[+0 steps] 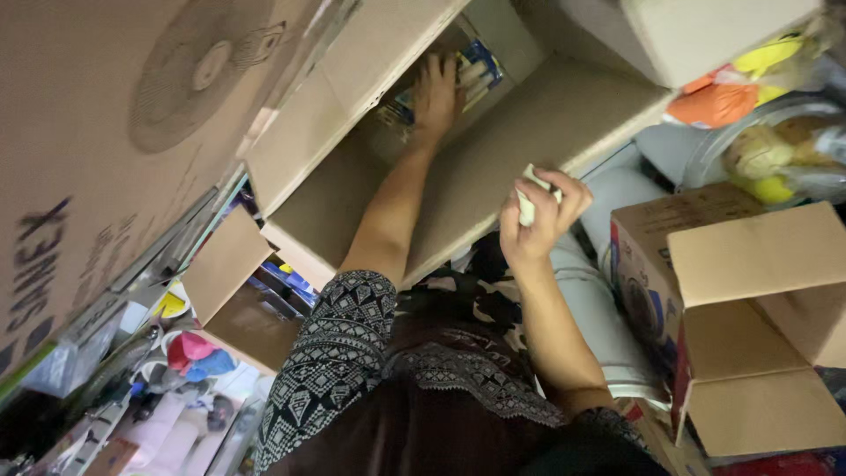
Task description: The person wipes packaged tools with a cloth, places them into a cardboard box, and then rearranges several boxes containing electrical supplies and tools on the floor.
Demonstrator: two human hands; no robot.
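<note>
My left hand (436, 92) reaches deep into a large open cardboard box (546, 123) and rests on blue-and-white packs (480, 70) at its bottom. Whether the fingers grip a pack is hidden. My right hand (539, 216) hovers over the near edge of that box, closed around a small white object (527, 204) that sticks out between thumb and fingers. I wear a dark top with patterned sleeves (339, 344).
A big flat carton with a fan drawing (115, 115) fills the left. A smaller open cardboard box (749, 317) stands at the right, with bagged yellow and orange goods (758, 97) above it. Another open box (238, 300) and colourful small items (189, 353) lie lower left.
</note>
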